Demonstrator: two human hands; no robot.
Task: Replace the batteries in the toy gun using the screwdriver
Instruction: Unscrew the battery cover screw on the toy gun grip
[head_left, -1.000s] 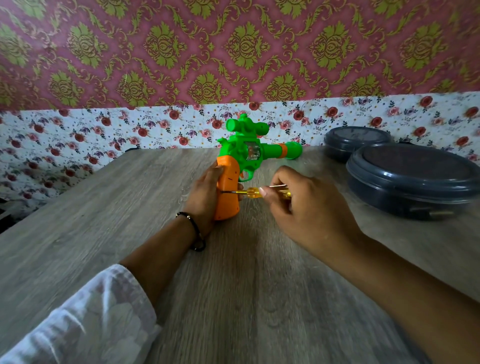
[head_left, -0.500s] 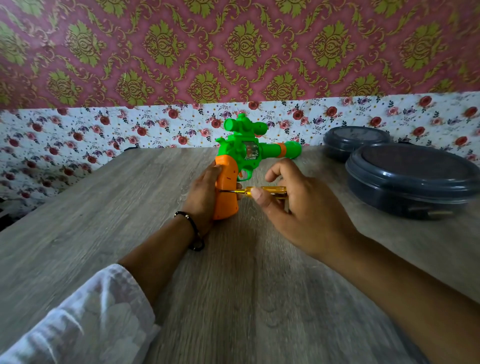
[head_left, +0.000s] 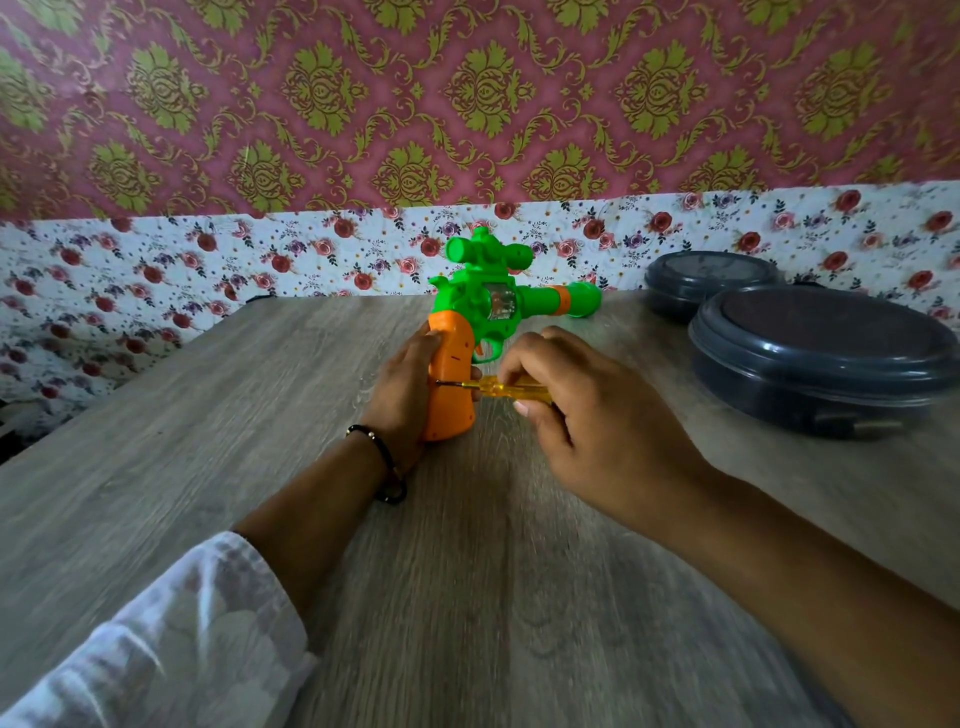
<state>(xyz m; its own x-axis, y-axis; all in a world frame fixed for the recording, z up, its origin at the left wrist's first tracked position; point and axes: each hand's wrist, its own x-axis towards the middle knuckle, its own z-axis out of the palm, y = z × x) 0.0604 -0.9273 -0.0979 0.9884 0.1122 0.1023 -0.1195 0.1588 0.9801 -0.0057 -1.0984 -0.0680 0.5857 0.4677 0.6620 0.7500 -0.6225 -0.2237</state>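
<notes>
Left hand (head_left: 408, 384) grips the toy gun (head_left: 483, 322) upright, barrel pointing right; right hand (head_left: 587, 415) pinches the screwdriver (head_left: 493, 388) lying horizontal, tip at the orange grip.

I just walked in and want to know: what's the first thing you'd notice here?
The bright green and orange toy gun stands out in the middle of the wooden table, held by its orange grip in the left hand. The right hand pinches a yellow screwdriver with its tip against that grip. Two dark round containers sit at the right.
</notes>
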